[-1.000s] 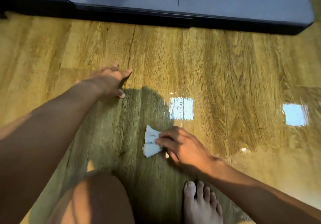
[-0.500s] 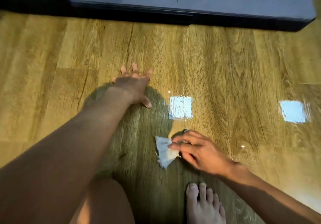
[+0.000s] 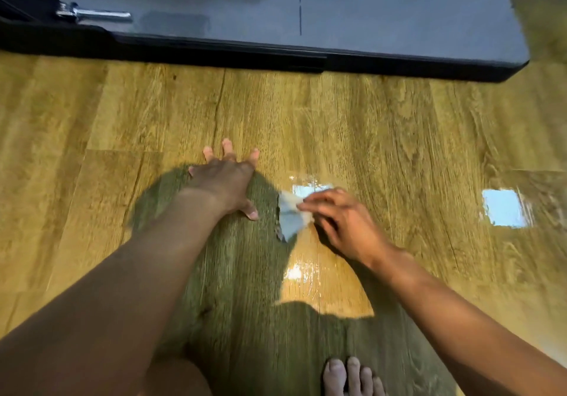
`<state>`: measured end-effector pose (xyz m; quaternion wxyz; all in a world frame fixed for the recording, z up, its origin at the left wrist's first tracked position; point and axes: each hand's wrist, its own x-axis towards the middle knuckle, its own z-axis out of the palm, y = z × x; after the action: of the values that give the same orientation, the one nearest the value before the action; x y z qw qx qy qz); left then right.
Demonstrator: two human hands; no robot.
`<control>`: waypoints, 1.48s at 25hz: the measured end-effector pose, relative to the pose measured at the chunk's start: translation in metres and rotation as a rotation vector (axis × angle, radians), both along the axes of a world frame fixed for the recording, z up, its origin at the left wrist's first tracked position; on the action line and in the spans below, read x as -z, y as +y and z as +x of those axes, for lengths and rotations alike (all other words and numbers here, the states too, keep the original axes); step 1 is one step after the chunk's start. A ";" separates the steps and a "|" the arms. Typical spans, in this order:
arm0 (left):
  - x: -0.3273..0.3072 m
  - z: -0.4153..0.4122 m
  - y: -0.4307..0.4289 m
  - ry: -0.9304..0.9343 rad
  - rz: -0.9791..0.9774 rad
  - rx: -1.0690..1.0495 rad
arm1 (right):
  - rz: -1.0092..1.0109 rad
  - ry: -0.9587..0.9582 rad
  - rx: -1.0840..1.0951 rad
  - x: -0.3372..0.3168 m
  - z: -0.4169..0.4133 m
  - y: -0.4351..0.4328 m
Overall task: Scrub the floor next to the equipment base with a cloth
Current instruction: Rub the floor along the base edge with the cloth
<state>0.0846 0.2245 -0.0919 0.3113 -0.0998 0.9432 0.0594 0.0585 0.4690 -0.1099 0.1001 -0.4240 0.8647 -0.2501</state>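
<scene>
While the left hand (image 3: 224, 180) braces flat, fingers spread, the right hand (image 3: 340, 220) pinches the cloth (image 3: 290, 219) mid-scrub on the floor (image 3: 383, 134); next stroke should push toward twelve o'clock, nearer the equipment base (image 3: 399, 27).

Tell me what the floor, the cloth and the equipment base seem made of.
Floor: glossy wood-grain planks, likely laminate or vinyl; seams and sharp light reflections show. Cloth: thin, pale, crumpled, ragged-edged; fabric or paper, unclear. Equipment base: smooth grey top, black rim, probably plastic or coated metal.
</scene>
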 end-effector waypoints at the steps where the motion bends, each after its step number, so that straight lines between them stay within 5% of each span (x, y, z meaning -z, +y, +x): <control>1: 0.000 -0.001 0.000 0.003 -0.006 0.002 | 0.020 0.006 0.056 -0.002 -0.018 -0.010; 7: -0.004 0.000 0.004 -0.020 -0.020 0.002 | 0.015 0.010 0.069 0.004 0.008 0.001; 13: -0.011 -0.001 0.007 -0.033 -0.012 0.019 | 0.084 0.025 0.198 0.000 -0.087 -0.043; 19: -0.011 -0.003 0.008 -0.038 -0.019 0.033 | 0.058 0.078 0.192 0.003 -0.059 -0.039; 25: -0.015 -0.004 0.007 -0.048 0.005 0.018 | 0.078 0.033 0.301 -0.011 -0.175 -0.068; 31: -0.010 -0.006 0.010 -0.053 0.020 -0.008 | 0.010 0.052 0.350 0.007 -0.136 -0.055; 37: -0.010 -0.005 0.009 -0.044 0.016 -0.003 | 0.043 0.052 0.399 -0.012 -0.197 -0.076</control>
<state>0.0794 0.2334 -0.0819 0.3327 -0.1002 0.9354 0.0652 -0.1385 0.3926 -0.0978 0.0352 -0.2482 0.9390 -0.2355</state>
